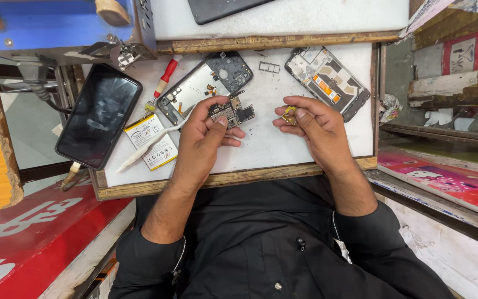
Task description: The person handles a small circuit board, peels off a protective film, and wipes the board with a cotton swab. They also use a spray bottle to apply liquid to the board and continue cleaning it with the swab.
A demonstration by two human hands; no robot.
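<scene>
A white-topped bench [305,138] with a worn wooden edge carries the parts of taken-apart phones. The left hand [203,138] pinches a small dark circuit board [233,113] between thumb and fingers, holding it just above the bench, beside an opened phone shell [203,83]. The right hand [316,127] is well apart from the left; its fingers are pressed together around a small yellow part [289,114]. A second opened phone frame [327,80] lies at the far right, touching nothing, with a small metal tray frame [269,67] between the two shells. At the left lie a battery [151,141], a white stick [150,145] across it, a red-handled screwdriver [166,77] and a black phone [99,114] face up.
</scene>
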